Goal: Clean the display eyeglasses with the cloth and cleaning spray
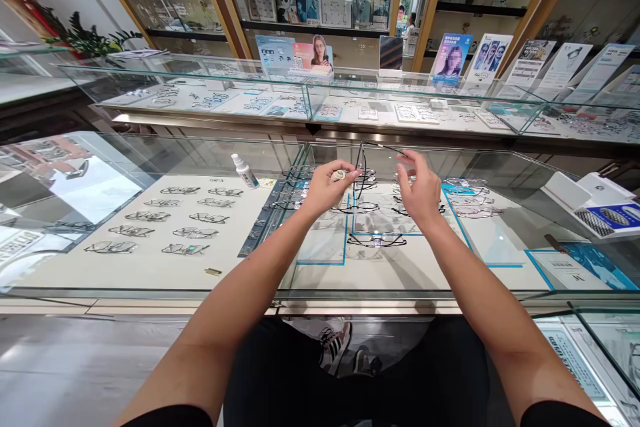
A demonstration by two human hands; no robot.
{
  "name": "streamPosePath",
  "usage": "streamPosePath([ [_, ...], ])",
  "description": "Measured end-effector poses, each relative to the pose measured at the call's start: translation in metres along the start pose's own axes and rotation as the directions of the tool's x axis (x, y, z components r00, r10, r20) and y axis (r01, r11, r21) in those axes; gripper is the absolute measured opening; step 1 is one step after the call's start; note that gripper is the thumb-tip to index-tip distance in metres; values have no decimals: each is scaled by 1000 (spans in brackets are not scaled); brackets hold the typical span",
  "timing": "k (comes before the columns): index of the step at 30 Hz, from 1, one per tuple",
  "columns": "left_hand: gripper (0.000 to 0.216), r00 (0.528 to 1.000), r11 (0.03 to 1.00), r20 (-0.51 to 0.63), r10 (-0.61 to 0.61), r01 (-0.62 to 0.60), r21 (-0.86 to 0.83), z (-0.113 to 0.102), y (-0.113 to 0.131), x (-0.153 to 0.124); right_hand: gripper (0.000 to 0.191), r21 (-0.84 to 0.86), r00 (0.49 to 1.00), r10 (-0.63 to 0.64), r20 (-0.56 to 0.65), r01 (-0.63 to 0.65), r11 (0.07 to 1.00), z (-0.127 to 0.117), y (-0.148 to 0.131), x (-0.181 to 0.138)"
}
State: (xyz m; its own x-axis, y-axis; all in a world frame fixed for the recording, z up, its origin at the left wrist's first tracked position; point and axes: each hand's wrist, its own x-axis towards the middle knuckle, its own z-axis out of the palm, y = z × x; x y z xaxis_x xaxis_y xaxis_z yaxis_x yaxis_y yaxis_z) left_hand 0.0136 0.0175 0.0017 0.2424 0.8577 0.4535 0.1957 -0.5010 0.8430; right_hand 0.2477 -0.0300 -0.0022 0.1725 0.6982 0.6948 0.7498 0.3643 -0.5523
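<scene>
In the head view, the left hand's (330,185) fingers pinch a pair of glasses (365,163) above the glass desk (150,291); its front stands nearly upright, one arm running long towards the right hand (421,192), whose fingers curl loosely at the tip, grip unclear. The hands partly hide display glasses (377,241); a spray bottle (245,171) is to the left.

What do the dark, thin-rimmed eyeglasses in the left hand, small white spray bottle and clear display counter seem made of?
Dark, thin-rimmed eyeglasses: perhaps dark-coated metal, given slender lines, or plastic.
Small white spray bottle: probably plastic; smooth, moulded shape.
Clear display counter: likely glass; glossy, transparent, greenish edges.
</scene>
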Motion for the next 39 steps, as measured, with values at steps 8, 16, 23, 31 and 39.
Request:
streamPosePath([
  [8, 39, 1000, 1000, 1, 17, -17, 12, -2, -4, 3, 42, -100, 987, -156, -42, 151, 983, 2, 5, -1],
  [16, 38, 999, 992, -20, 29, -32, -121, 2, -5, 2, 55, -117, 938, -345, 33, 347, 931, 7, 5, -3],
  [23, 48, 998, 994, 44, 41, -36, -103, 13, -1, -3, 44, 319, 964, -154, 215, 80, 944, 18, -6, -15],
  [31, 43, 995, 994, 81, 60, -52, -96, 21, 3, -10, 27, 356, 993, 9, 121, -52, 933, 21, -9, -15],
  [39, 38, 999, 990, 51, 0, 7, -143, 22, 1, -9, 50, 235, 994, 3, 106, -28, 972, 20, -5, -15],
])
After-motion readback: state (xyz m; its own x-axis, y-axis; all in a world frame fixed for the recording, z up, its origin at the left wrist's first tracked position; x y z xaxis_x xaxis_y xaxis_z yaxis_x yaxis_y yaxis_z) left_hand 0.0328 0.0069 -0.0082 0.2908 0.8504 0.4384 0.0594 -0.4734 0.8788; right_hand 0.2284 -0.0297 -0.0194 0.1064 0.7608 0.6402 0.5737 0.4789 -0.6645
